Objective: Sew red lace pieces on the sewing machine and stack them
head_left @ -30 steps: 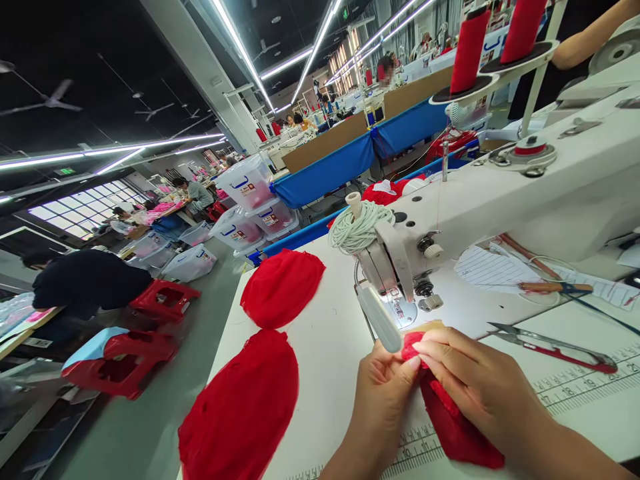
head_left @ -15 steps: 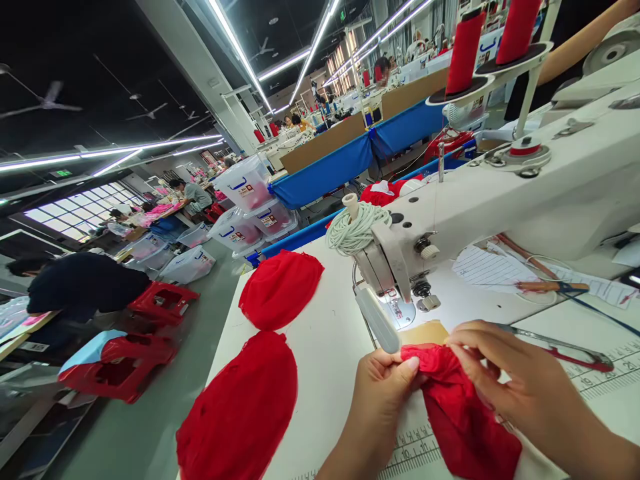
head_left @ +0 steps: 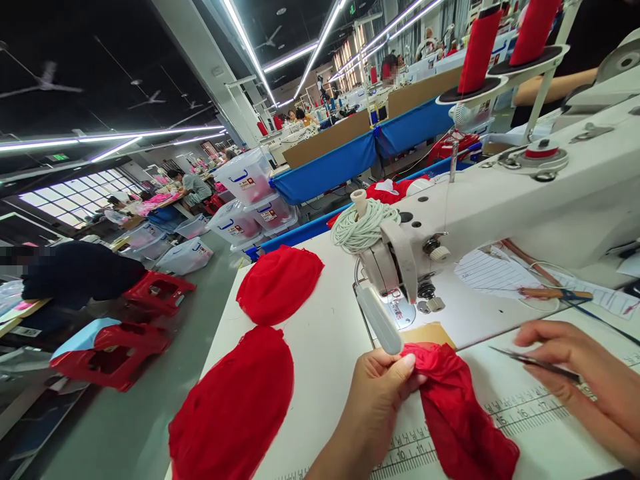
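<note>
Low in the head view at five o'clock, the left hand (head_left: 377, 397) pinches the bunched upper end of a red cloth (head_left: 457, 410) between thumb and fingers, its grip narrow. From there the cloth trails toward between four and five o'clock across the tabletop (head_left: 325, 373), covering part of a printed ruler scale (head_left: 527, 413). All clock directions below are counted from the left hand.

At three o'clock, well apart from the cloth, the right hand (head_left: 583, 373) holds slim snips (head_left: 543, 365) between thumb and fingers, the tips pointing between nine and ten; whether the blades are spread I cannot tell.

At twelve o'clock stands the head of a sewing machine (head_left: 487, 207), bearing a coil of pale green cord (head_left: 367, 227). The rounded end of a grey lever (head_left: 384, 323) is right at the left fingers; I cannot tell whether they touch. A tan patch (head_left: 433, 333) lies just beyond the cloth, at one o'clock.

Two more red pieces lie flat: a large one (head_left: 235, 407) at nine o'clock, a smaller one (head_left: 280, 283) at ten. At one o'clock rise red thread cones (head_left: 479, 53).
</note>
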`<state>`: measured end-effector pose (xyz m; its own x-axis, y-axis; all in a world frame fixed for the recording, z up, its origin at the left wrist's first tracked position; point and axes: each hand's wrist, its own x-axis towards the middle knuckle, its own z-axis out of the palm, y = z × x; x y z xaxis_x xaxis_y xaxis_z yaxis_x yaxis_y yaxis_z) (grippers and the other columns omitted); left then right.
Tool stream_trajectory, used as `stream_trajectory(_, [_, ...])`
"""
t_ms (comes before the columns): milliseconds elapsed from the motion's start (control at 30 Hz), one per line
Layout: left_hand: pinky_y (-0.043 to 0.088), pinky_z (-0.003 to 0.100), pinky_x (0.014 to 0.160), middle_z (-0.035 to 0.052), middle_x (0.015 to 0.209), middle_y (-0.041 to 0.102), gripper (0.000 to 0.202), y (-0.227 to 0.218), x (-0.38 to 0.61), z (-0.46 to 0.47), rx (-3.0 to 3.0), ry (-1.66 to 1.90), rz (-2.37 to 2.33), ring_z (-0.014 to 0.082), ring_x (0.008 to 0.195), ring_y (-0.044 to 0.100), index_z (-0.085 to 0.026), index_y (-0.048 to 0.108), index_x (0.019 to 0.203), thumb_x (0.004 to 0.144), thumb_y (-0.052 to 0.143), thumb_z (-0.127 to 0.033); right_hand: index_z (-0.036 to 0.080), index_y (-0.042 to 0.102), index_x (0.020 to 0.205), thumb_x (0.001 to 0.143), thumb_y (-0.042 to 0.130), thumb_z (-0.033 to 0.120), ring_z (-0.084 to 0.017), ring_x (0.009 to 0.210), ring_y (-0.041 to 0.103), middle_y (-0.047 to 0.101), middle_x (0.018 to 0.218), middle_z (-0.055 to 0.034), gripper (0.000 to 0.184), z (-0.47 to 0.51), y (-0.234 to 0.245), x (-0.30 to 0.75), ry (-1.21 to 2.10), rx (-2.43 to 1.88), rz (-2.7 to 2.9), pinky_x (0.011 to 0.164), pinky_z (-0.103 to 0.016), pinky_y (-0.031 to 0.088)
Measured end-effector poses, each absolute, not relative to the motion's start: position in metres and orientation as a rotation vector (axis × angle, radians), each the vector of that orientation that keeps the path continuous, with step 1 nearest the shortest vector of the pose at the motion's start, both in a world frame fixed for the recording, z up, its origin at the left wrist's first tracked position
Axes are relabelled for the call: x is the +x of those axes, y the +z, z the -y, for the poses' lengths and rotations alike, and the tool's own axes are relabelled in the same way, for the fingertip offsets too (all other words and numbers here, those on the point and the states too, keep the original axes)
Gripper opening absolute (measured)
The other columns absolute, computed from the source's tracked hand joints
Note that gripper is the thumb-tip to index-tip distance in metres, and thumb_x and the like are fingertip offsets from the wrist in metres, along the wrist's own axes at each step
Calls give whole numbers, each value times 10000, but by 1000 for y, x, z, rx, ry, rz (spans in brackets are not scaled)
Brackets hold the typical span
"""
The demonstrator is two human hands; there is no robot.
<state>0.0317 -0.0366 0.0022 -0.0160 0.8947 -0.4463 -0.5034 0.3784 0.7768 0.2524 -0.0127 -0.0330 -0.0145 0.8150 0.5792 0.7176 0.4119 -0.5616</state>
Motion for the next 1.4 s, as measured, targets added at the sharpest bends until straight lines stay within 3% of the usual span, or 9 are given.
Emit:
stream_trajectory(133, [506,264,758,87,753,693,285,4,30,37,490,1144,-1064,147,736,626,-96,698,675,610,847,-331,247,546,1025,990,293,393,-155,495,631,675,704,-9,294,15,-15,229,29,-1104,2175,387,-268,440])
stream_trajectory(267, [496,280,790,96,790,704,239,7,28,37,503,1131,-1046,162,778,636,-104,698,685,661,818,-309,181,581,1141,998,290,366,-171,617,630,648,782,-42,374,8,-5,211,-161,-1023,2245,486,-286,466])
stream_trajectory(433, [493,287,805,114,871,715,226,9,28,38,510,1120,-1028,173,820,644,-105,705,713,662,818,-294,167,620,1085,1000,280,310,-181,666,576,622,781,-47,379,7,-14,206,-182,-1038,2242,522,-297,431])
stream_trajectory(700, [501,291,789,93,788,703,309,12,31,39,493,1104,-1098,151,740,626,-103,708,677,559,869,-339,221,641,1061,995,272,341,-187,695,606,641,802,-44,394,8,-22,210,-29,-1112,2182,529,-291,464])
stream_trajectory(933, [487,311,801,82,776,693,271,12,32,39,513,1101,-1060,149,727,613,-120,705,678,589,855,-326,302,591,1102,916,489,419,-188,904,636,642,1009,-30,243,10,-15,213,813,-1040,1943,721,-269,533])
stream_trajectory(1100, [491,290,782,94,816,698,269,16,31,38,510,1082,-1026,162,765,626,-112,723,707,607,846,-330,290,658,866,858,579,344,-134,665,587,591,825,0,96,7,-3,206,1045,-990,1758,550,-209,489])
stream_trajectory(1200, [489,279,776,85,805,694,265,16,32,39,514,1069,-1034,152,752,618,-110,738,719,619,838,-334,270,665,755,843,593,337,-124,590,549,551,706,15,132,6,3,201,1044,-977,1682,503,-208,452])
stream_trajectory(1300, [470,264,759,70,773,685,239,14,33,40,643,1072,-1017,139,733,592,-122,761,785,675,800,-331,291,694,838,818,613,269,-129,656,582,566,760,13,86,8,2,195,1032,-947,1733,540,-205,470])
stream_trajectory(1400, [403,194,595,36,740,657,210,11,32,40,789,1088,-1094,90,638,514,-137,772,805,707,772,-323,298,687,907,809,586,207,-127,666,590,585,799,14,167,12,-4,190,960,-998,1821,554,-213,472])
